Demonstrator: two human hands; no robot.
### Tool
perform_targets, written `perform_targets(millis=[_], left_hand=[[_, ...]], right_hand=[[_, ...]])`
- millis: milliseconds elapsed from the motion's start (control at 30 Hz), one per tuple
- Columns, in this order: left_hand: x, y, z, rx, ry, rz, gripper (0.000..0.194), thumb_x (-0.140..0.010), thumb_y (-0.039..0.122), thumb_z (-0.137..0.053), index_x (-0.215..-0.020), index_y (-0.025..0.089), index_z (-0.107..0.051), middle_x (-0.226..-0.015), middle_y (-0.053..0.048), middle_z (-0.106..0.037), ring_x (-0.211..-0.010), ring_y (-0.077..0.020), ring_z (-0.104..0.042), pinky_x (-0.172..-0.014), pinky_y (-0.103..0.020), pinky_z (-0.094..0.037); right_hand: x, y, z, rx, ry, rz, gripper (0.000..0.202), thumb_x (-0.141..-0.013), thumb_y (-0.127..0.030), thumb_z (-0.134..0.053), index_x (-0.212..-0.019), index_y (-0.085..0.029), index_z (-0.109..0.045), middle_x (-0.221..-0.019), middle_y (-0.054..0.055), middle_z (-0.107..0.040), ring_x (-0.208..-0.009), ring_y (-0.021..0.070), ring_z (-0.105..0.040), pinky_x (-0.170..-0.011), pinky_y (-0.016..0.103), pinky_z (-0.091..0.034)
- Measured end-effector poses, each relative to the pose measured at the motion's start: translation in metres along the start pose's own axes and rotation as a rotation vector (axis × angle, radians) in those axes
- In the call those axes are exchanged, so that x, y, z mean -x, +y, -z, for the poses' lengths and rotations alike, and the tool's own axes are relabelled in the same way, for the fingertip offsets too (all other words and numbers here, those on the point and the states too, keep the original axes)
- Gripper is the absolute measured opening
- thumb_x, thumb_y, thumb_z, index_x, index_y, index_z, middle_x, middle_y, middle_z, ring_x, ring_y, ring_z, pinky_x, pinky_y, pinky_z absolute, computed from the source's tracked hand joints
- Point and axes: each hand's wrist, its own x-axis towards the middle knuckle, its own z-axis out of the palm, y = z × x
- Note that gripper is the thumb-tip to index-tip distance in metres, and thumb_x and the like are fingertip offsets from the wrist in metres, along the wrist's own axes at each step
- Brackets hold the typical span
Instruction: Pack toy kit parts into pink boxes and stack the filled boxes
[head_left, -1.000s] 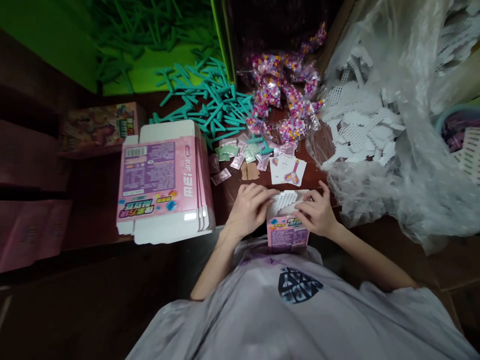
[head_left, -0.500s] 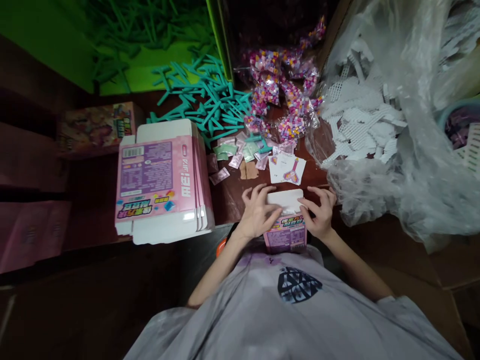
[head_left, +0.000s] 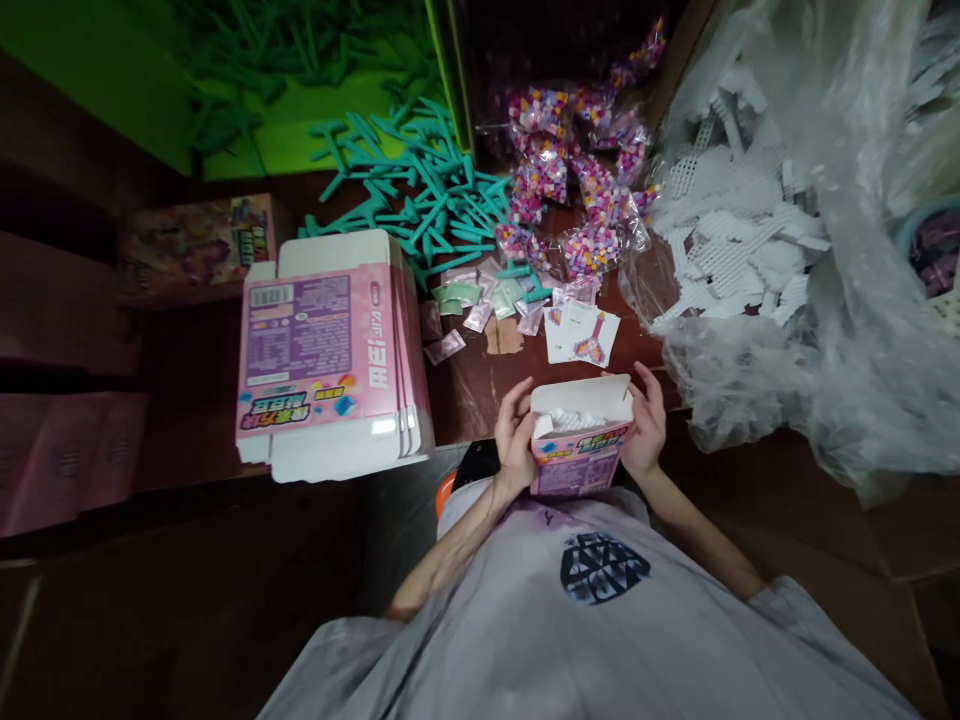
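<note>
A small pink and purple carton (head_left: 576, 474) is held upright against my front, its top flap raised at the far side. Inside the opening lie white perforated pieces (head_left: 574, 421). My left hand (head_left: 516, 438) grips the carton's left side, and my right hand (head_left: 644, 422) closes on its right side near the flap's corner. Just beyond the carton, printed picture cards (head_left: 583, 334) rest on the table, beside a torn scrap of brown cardboard (head_left: 503, 337) and several small pink and green sachets (head_left: 465, 296).
Flattened pink cartons (head_left: 322, 350) are stacked at the left. Teal plastic pieces (head_left: 420, 200) spill from a green bin (head_left: 315, 160). Bags of colourful beads (head_left: 592, 210) lie at the back. A clear plastic bag of white perforated plates (head_left: 739, 250) fills the right side.
The carton's top, closed before, now stands open with its flap up and contents showing. Both hands have moved from the top flap down to the carton's sides.
</note>
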Motion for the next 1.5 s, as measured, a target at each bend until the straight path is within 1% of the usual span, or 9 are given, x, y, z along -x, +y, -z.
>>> perform_targets(millis=[267, 500, 667, 967, 1067, 1167, 1267, 1367, 1500], left_hand=[[-0.015, 0.009, 0.025, 0.089, -0.249, 0.465, 0.024, -0.061, 0.033, -0.062, -0.076, 0.017, -0.068, -0.069, -0.001, -0.066, -0.06, -0.0168, -0.057, -0.057, -0.028, -0.045], [-0.003, 0.004, 0.026, -0.017, -0.225, -0.084, 0.03, -0.081, 0.045, -0.06, -0.076, 0.019, -0.073, -0.091, -0.01, -0.073, -0.088, -0.0237, -0.069, -0.081, -0.039, -0.053], [-0.001, 0.011, 0.018, -0.131, -0.142, -0.022, 0.022, -0.079, 0.034, -0.071, -0.093, 0.017, -0.072, -0.092, -0.01, -0.074, -0.085, -0.0197, -0.07, -0.077, -0.032, -0.055], [-0.004, 0.039, 0.048, -0.272, -0.633, -0.255, 0.024, -0.08, 0.037, -0.071, -0.094, 0.018, -0.074, -0.106, -0.014, -0.073, -0.097, -0.0224, -0.07, -0.085, -0.037, -0.057], [0.001, 0.045, 0.052, -0.424, -0.659, -0.262, 0.024, -0.079, 0.035, -0.071, -0.095, 0.016, -0.073, -0.116, -0.016, -0.069, -0.105, -0.0242, -0.068, -0.088, -0.038, -0.057], [0.008, 0.069, 0.057, -0.537, -0.598, -0.281, 0.017, -0.082, 0.029, -0.067, -0.091, 0.015, -0.072, -0.114, -0.016, -0.069, -0.101, -0.0238, -0.069, -0.083, -0.035, -0.058], [0.017, 0.123, 0.078, -0.517, -0.439, -0.487, 0.013, -0.08, 0.025, -0.068, -0.092, 0.019, -0.07, -0.106, -0.01, -0.071, -0.091, -0.0196, -0.07, -0.077, -0.03, -0.059], [0.02, 0.189, 0.115, -0.588, 0.077, -0.814, 0.04, -0.074, 0.025, -0.075, -0.113, 0.029, -0.067, -0.097, -0.005, -0.068, -0.083, -0.0176, -0.065, -0.07, -0.031, -0.056], [-0.027, 0.235, 0.165, -0.936, 0.729, -1.051, 0.054, -0.06, 0.031, -0.083, -0.112, 0.025, -0.069, -0.084, -0.001, -0.054, -0.074, -0.013, -0.052, -0.064, -0.027, -0.049]], right_hand=[[0.001, -0.001, 0.004, -0.02, -0.282, -0.428, 0.047, -0.059, -0.028, -0.074, -0.104, -0.02, -0.066, -0.097, 0.007, -0.075, -0.09, 0.0292, -0.07, -0.082, 0.044, -0.056], [0.015, 0.02, 0.008, -0.013, -0.245, -0.118, 0.014, -0.077, -0.034, -0.068, -0.077, -0.021, -0.071, -0.113, 0.007, -0.071, -0.092, 0.0262, -0.071, -0.086, 0.046, -0.056], [0.018, 0.021, 0.009, 0.15, -0.141, -0.03, 0.019, -0.072, -0.033, -0.073, -0.088, -0.021, -0.071, -0.097, 0.007, -0.074, -0.094, 0.0253, -0.069, -0.086, 0.042, -0.055], [0.006, 0.004, 0.049, 0.504, -0.581, 0.245, 0.007, -0.073, -0.028, -0.076, -0.079, -0.025, -0.075, -0.091, 0.008, -0.076, -0.083, 0.0286, -0.073, -0.073, 0.044, -0.06], [0.006, 0.002, 0.056, 0.597, -0.654, 0.361, 0.007, -0.076, -0.024, -0.074, -0.081, -0.028, -0.076, -0.09, 0.006, -0.077, -0.081, 0.0275, -0.073, -0.072, 0.042, -0.061], [0.003, -0.001, 0.054, 0.621, -0.733, 0.363, 0.027, -0.081, -0.043, -0.069, -0.103, -0.03, -0.075, -0.107, 0.01, -0.074, -0.096, 0.0321, -0.071, -0.081, 0.049, -0.06], [-0.01, -0.009, 0.044, 0.383, -0.569, 0.301, 0.061, -0.083, -0.068, -0.05, -0.13, -0.03, -0.062, -0.13, 0.014, -0.062, -0.103, 0.0379, -0.067, -0.082, 0.06, -0.055], [-0.027, -0.016, 0.024, 0.173, -0.282, 0.387, 0.051, -0.083, -0.058, -0.053, -0.126, -0.034, -0.064, -0.128, 0.014, -0.063, -0.091, 0.0357, -0.068, -0.076, 0.058, -0.053], [-0.038, -0.014, -0.011, 0.122, -0.217, 0.436, 0.032, -0.081, -0.037, -0.06, -0.108, -0.026, -0.074, -0.106, 0.012, -0.071, -0.074, 0.0267, -0.066, -0.066, 0.047, -0.053]])
